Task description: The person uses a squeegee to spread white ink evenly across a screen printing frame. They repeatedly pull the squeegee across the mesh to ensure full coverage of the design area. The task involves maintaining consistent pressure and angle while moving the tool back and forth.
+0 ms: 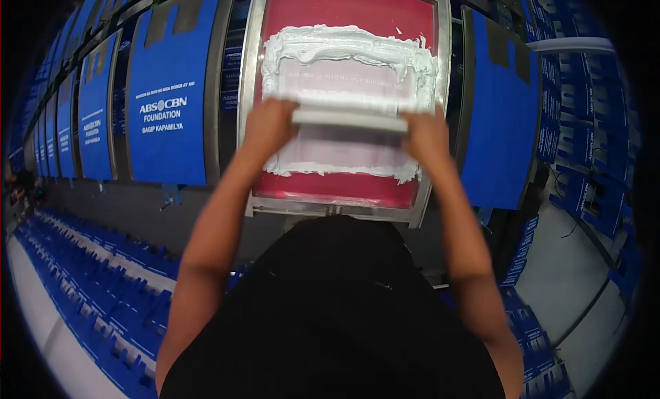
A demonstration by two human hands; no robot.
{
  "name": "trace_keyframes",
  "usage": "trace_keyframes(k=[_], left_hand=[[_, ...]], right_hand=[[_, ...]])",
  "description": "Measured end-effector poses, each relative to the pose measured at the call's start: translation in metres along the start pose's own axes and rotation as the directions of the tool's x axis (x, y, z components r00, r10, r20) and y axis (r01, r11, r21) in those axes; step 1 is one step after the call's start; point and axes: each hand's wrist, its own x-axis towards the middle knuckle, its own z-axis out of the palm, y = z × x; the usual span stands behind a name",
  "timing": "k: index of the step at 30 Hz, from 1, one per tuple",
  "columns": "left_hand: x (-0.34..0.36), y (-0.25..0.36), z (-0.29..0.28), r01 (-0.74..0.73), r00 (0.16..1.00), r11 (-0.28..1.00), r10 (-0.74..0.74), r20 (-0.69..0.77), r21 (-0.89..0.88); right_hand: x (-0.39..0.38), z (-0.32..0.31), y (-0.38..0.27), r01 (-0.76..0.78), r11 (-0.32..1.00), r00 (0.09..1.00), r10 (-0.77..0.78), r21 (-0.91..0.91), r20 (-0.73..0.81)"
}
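Note:
A screen-printing frame (250, 76) with a metal rim and red mesh lies in front of me. Thick white ink (330, 42) is smeared in a rough rectangle around a paler printing area that bears some lettering. Across this area runs a pale squeegee (350, 119), level from side to side and slightly blurred. My left hand (269, 127) is closed around its left end. At the opposite end, my right hand (426, 134) grips it the same way. The squeegee's lower edge and whatever lies beneath the mesh are hidden.
Blue printed bag panels (167, 89) lie on boards in a row to the left. Another blue panel (498, 110) sits close on the right. Many blue pieces (89, 282) are laid out in rows behind me at lower left, and others hang at the far right.

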Motion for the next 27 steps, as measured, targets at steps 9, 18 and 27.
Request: trace_keyframes(k=[9, 18, 27], left_hand=[[-0.018, -0.008, -0.020, 0.004, 0.994, 0.999, -0.008, 0.105, 0.036], [0.027, -0.007, -0.005, 0.012, 0.999, 1.000, -0.012, 0.046, 0.007], [-0.043, 0.007, -0.022, 0.026, 0.990, 0.999, -0.022, 0.141, -0.030]], right_hand=[[-0.017, -0.029, -0.012, 0.008, 1.000, 0.999, -0.009, 0.019, 0.048], [0.020, -0.005, 0.002, -0.071, 0.997, 0.997, 0.071, -0.025, -0.006], [-0.037, -0.022, -0.011, 0.032, 0.999, 0.996, -0.035, 0.037, 0.082]])
